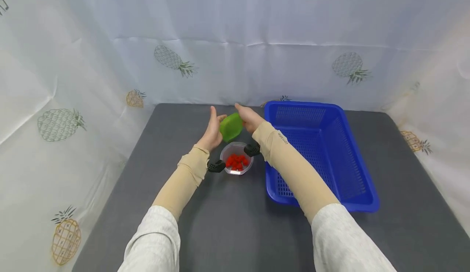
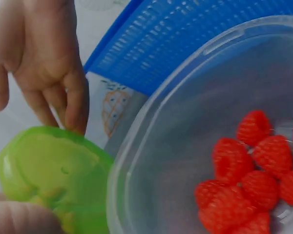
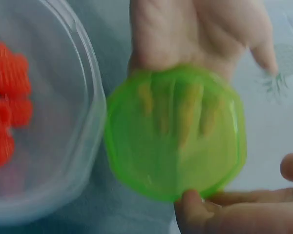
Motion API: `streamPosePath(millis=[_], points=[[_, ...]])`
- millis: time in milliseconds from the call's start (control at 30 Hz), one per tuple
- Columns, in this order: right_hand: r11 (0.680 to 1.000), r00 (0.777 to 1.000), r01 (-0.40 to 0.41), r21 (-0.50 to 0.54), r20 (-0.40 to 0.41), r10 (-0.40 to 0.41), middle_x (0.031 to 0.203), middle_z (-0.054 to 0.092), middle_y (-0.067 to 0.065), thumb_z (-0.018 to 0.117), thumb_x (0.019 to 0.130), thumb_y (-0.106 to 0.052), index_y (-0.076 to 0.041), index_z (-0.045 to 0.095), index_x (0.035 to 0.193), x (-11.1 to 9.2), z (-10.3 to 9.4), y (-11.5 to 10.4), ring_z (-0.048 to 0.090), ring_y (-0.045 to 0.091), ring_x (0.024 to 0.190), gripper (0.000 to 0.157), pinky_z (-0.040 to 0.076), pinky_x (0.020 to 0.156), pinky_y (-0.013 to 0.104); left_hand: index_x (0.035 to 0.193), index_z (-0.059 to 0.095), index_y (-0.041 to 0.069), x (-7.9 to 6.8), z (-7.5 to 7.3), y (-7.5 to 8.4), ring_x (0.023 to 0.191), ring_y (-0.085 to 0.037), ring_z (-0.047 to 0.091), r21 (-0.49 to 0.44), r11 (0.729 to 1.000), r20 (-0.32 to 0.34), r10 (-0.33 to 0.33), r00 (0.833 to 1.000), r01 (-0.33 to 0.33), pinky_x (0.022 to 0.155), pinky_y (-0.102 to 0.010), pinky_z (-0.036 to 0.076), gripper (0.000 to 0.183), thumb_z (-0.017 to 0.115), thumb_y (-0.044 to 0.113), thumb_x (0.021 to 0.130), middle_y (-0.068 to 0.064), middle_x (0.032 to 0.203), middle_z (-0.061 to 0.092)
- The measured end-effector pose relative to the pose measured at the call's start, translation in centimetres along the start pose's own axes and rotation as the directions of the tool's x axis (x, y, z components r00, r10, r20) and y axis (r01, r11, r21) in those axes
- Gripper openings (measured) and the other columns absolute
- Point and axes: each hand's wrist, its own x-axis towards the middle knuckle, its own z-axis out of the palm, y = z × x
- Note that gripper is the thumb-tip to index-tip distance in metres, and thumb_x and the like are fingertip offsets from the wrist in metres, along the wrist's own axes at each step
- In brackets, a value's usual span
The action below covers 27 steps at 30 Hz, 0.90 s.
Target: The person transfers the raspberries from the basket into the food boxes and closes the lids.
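A translucent green lid (image 1: 231, 127) is held tilted between both hands, just above and behind a clear plastic tub (image 1: 247, 170) of red raspberries (image 1: 236, 161). My left hand (image 1: 212, 130) lies flat against the lid's left face. Its straight fingers (image 3: 178, 114) show through the green lid (image 3: 176, 131), and its thumb points up, free. My right hand (image 1: 250, 119) grips the lid by its rim, with fingertips (image 2: 75, 114) on one edge of the lid (image 2: 49, 170) and the thumb (image 3: 195, 207) on the opposite edge. The tub (image 2: 136, 146) stands uncovered on the table.
A large blue perforated basket (image 1: 352, 161) stands on the grey tabletop (image 1: 227, 231) right of the tub, under my right forearm. White cloth printed with pineapples (image 1: 58, 125) walls in the table at the back and both sides.
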Motion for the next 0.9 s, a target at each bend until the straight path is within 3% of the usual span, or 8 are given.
streamPosePath(millis=[100, 200, 367, 500, 600, 733, 833, 900], points=[[0.997, 1.0, 0.027, -0.079, -0.007, -0.028, 0.104, 0.051, 0.005, 0.032, 0.102, -0.034, -0.002, 0.036, 0.139, -0.5, -0.7, -0.7, 0.05, 0.021, 0.108, 0.049, 0.034, 0.109, 0.036, 0.141, 0.03, 0.008, 0.5, 0.5, 0.7, 0.096, -0.015, 0.047, -0.022, 0.996, -0.065, 0.09, 0.994, -0.091, 0.091, -0.035, 0.039, 0.067, 0.018, 0.057, 0.097, -0.007, 0.131, 0.037], [0.965, 0.998, 0.07, -0.251, 0.017, -0.068, 0.121, 0.053, 0.011, 0.034, 0.102, -0.027, 0.0, 0.043, 0.134, -1.1, -1.3, -0.9, 0.047, 0.026, 0.122, 0.043, 0.033, 0.11, 0.039, 0.123, 0.043, 0.007, 0.8, 0.5, 1.3, 0.092, -0.014, 0.048, -0.005, 0.99, -0.065, 0.137, 0.988, -0.138, 0.083, -0.03, 0.041, 0.035, 0.035, 0.033, 0.1, -0.005, 0.118, 0.044], [0.847, 0.976, 0.203, -0.492, 0.037, -0.213, 0.134, 0.048, 0.012, 0.045, 0.099, -0.028, -0.006, 0.042, 0.135, -2.7, -2.3, -0.9, 0.046, 0.027, 0.125, 0.043, 0.036, 0.107, 0.044, 0.097, 0.053, 0.012, 0.2, 0.2, 1.7, 0.089, -0.01, 0.052, 0.073, 0.966, -0.007, 0.25, 0.968, -0.249, 0.079, -0.023, 0.044, 0.008, 0.045, 0.011, 0.097, 0.002, 0.1, 0.053], [0.732, 0.924, 0.36, -0.578, 0.109, -0.368, 0.116, 0.059, 0.007, 0.053, 0.095, -0.031, -0.012, 0.057, 0.117, -4.3, -3.2, -0.7, 0.056, 0.022, 0.108, 0.03, 0.045, 0.095, 0.04, 0.103, 0.062, 0.012, -1.3, -0.8, 1.9, 0.093, -0.008, 0.053, 0.239, 0.884, 0.1, 0.389, 0.916, -0.401, 0.085, -0.021, 0.042, 0.013, 0.053, 0.013, 0.095, 0.007, 0.101, 0.059], [0.602, 0.851, 0.49, -0.631, 0.197, -0.487, 0.106, 0.063, 0.003, 0.06, 0.091, -0.029, -0.015, 0.063, 0.108, -5.6, -4.0, 0.2, 0.059, 0.017, 0.097, 0.022, 0.049, 0.087, 0.036, 0.112, 0.065, 0.01, -2.6, -1.7, 1.8, 0.095, -0.009, 0.055, 0.404, 0.767, 0.227, 0.443, 0.867, -0.498, 0.089, -0.026, 0.044, 0.023, 0.059, 0.017, 0.092, 0.009, 0.103, 0.061], [0.337, 0.712, 0.652, -0.679, 0.397, -0.579, 0.099, 0.064, 0.001, 0.065, 0.087, -0.021, -0.013, 0.066, 0.101, -7.2, -4.8, 2.1, 0.06, 0.013, 0.09, 0.016, 0.051, 0.083, 0.034, 0.111, 0.069, 0.009, -4.8, -2.8, 1.3, 0.091, -0.011, 0.055, 0.55, 0.562, 0.425, 0.449, 0.786, -0.618, 0.082, -0.03, 0.047, 0.025, 0.064, 0.018, 0.088, 0.004, 0.099, 0.059], [0.03, 0.57, 0.727, -0.685, 0.579, -0.583, 0.094, 0.063, 0.0, 0.067, 0.086, -0.018, -0.013, 0.064, 0.097, -8.3, -4.9, 3.5, 0.058, 0.013, 0.085, 0.012, 0.049, 0.079, 0.034, 0.101, 0.073, 0.01, -6.5, -3.2, 0.7, 0.085, -0.011, 0.054, 0.58, 0.344, 0.585, 0.454, 0.672, -0.738, 0.074, -0.029, 0.047, 0.018, 0.069, 0.011, 0.083, 0.0, 0.092, 0.06], [-0.167, 0.487, 0.725, -0.668, 0.669, -0.562, 0.092, 0.062, -0.002, 0.067, 0.086, -0.018, -0.015, 0.063, 0.094, -9.0, -4.8, 4.4, 0.058, 0.014, 0.083, 0.01, 0.049, 0.077, 0.034, 0.094, 0.074, 0.011, -7.2, -3.2, 0.2, 0.083, -0.011, 0.055, 0.552, 0.176, 0.692, 0.449, 0.565, -0.815, 0.073, -0.028, 0.046, 0.016, 0.072, 0.008, 0.079, -0.001, 0.089, 0.061]])
